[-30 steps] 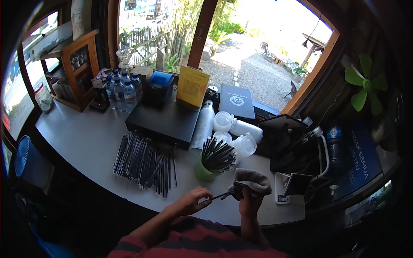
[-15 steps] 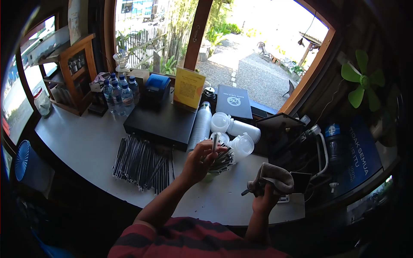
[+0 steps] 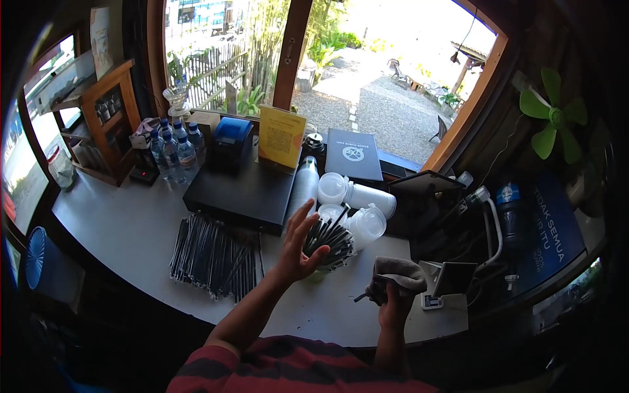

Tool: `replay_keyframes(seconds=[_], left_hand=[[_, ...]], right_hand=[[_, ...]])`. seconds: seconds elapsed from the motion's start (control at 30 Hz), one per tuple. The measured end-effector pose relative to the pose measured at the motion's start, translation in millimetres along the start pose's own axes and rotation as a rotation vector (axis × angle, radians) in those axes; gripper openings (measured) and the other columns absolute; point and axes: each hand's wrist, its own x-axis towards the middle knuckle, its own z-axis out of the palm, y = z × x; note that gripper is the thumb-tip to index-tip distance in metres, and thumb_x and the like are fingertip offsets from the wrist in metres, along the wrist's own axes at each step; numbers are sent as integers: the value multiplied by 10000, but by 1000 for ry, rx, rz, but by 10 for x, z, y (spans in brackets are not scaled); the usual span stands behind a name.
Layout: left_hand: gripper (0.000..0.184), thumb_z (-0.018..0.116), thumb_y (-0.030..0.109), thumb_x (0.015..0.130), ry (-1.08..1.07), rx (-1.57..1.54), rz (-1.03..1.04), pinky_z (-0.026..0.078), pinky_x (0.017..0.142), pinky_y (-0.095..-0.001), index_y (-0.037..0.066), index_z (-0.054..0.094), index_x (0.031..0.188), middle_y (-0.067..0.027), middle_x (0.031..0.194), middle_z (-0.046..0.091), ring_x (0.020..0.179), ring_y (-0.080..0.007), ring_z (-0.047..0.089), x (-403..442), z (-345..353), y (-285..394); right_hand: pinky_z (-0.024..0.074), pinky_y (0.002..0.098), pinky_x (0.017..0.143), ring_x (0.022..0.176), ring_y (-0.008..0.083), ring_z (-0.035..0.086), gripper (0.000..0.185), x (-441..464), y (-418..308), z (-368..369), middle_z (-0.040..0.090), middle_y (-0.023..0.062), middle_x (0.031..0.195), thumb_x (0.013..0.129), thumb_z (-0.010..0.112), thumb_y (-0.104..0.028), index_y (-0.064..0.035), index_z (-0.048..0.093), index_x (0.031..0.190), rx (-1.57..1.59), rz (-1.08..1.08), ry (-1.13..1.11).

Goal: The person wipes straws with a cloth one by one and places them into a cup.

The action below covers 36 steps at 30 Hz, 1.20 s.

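Observation:
My left hand is open, fingers spread, right beside a bundle of black straws standing in a greenish container. The hand partly hides that container. My right hand grips a folded grey cloth above the counter. A thin dark stick-like end pokes out on the left of the cloth; its kind is unclear. To the left of my left hand, a wide pile of black straws lies on the counter.
Behind the straws are stacked plastic cups and white-lidded tubs. A black box carries a yellow sign. Water bottles stand at left. A small screen stands right of the cloth on the counter.
My left hand has opened, letting go of a thin upright straw-like piece at the container. My right hand has shifted slightly left and down with the cloth.

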Motion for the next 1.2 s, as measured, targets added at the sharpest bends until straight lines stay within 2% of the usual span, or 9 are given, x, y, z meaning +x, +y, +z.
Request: replay_keyframes(seconds=[0.3, 0.5, 0.67, 0.8, 0.83, 0.87, 0.97, 1.13, 1.2], left_hand=[[498, 581, 224, 974, -665, -5, -103, 234, 1175, -463, 153, 457, 1451, -96, 1564, 338, 1459, -294, 282, 676, 293, -393], [344, 481, 304, 1024, -1134, 58, -330, 251, 1178, -459, 62, 715, 1095, -122, 1233, 659, 1265, -270, 544, 611, 282, -444], [463, 401, 393, 1042, -452, -104, -175, 331, 1120, -450, 34, 693, 1066, -174, 1206, 654, 1193, -314, 583, 482, -63, -229], [714, 343, 615, 993, -48, -271, -441, 278, 1136, -415, 2, 485, 1331, -214, 1418, 472, 1334, -315, 438, 175, -292, -318], [796, 328, 664, 968, -191, -277, -544, 254, 1149, -415, -5, 399, 1394, -220, 1449, 427, 1368, -315, 394, 31, -271, -469], [889, 313, 713, 943, -333, -283, -657, 230, 1162, -415, -12, 312, 1456, -226, 1481, 382, 1402, -315, 350, -127, -250, -610], [1010, 260, 796, 883, -537, -527, -714, 259, 1149, -401, 8, 221, 1512, -230, 1460, 400, 1388, -311, 363, -168, -97, -567], [996, 266, 827, 857, -568, -523, -536, 291, 1131, -406, 58, 321, 1487, -197, 1420, 445, 1364, -311, 392, -13, -40, -350], [922, 386, 792, 862, -481, -295, -396, 223, 1163, -493, 100, 372, 1473, -219, 1548, 236, 1446, -382, 247, 47, -71, -373]], right_hand=[[474, 322, 935, 1119, 196, 564, 561, 139, -112, 232, 536, 110, 1248, 892, 707, -180, -25, 409, 1341, -24, -22, 87], [472, 336, 946, 1120, 195, 568, 545, 167, -48, 146, 559, 106, 1225, 894, 715, -218, -16, 441, 1319, -104, 50, 41], [470, 335, 958, 1081, 191, 601, 469, 180, 176, 110, 589, 100, 1197, 904, 639, -215, -22, 485, 1302, 44, 231, -56], [369, 375, 1117, 1383, 249, 394, 647, 46, 219, 389, 367, 150, 1513, 894, 607, -260, -28, 343, 1437, 400, 181, -168], [319, 386, 1158, 1456, 242, 271, 726, 27, 287, 425, 243, 140, 1582, 888, 622, -288, -52, 272, 1479, 348, 155, -241], [397, 329, 1071, 1333, 203, 430, 814, -14, 361, 513, 425, 98, 1454, 893, 618, -227, -37, 162, 1540, 391, 136, -221], [433, 270, 935, 990, 135, 536, 909, 20, 265, 754, 521, 30, 1131, 876, 625, -157, -24, 41, 1560, 185, 127, -375], [434, 280, 960, 1111, 152, 540, 640, 283, 198, 906, 533, 73, 1268, 925, 580, -165, -11, 316, 1487, 242, 203, -207], [448, 322, 996, 1172, 198, 551, 589, 316, 164, 899, 523, 103, 1328, 915, 568, -175, -16, 375, 1447, 283, 239, -199]])
